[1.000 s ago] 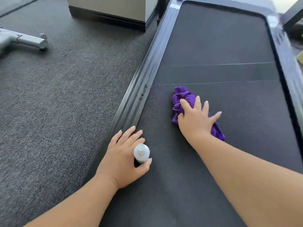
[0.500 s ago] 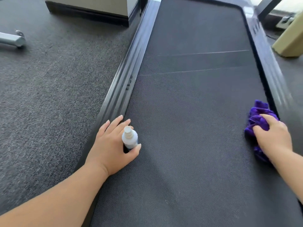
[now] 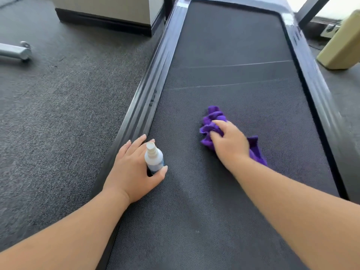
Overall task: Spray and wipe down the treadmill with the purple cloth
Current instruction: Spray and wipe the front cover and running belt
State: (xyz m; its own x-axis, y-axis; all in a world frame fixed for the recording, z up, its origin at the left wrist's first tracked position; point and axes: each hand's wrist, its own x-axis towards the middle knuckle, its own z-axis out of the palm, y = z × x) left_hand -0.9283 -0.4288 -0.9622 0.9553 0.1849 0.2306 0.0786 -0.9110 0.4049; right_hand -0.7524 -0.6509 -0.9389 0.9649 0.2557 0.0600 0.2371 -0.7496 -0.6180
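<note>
The treadmill's dark belt [image 3: 233, 78] runs away from me between two black side rails [image 3: 148, 98]. A crumpled purple cloth [image 3: 212, 117] lies on the middle of the belt, and my right hand [image 3: 229, 143] presses down on it with curled fingers gripping its folds. My left hand [image 3: 134, 168] rests on the belt by the left rail and holds a small white spray bottle [image 3: 153, 158] upright between thumb and fingers. The bottle's lower part is hidden by my hand.
Grey carpet [image 3: 58, 114] covers the floor to the left. A beige box with a dark base [image 3: 109, 18] stands at the back left, a metal bar [image 3: 15, 51] lies at the far left, and a beige block [image 3: 342, 45] sits right of the treadmill.
My right hand has swept the purple cloth from the right rail back to the middle of the belt. A second ago it was near the left side. The left hand kept the bottle in place.
</note>
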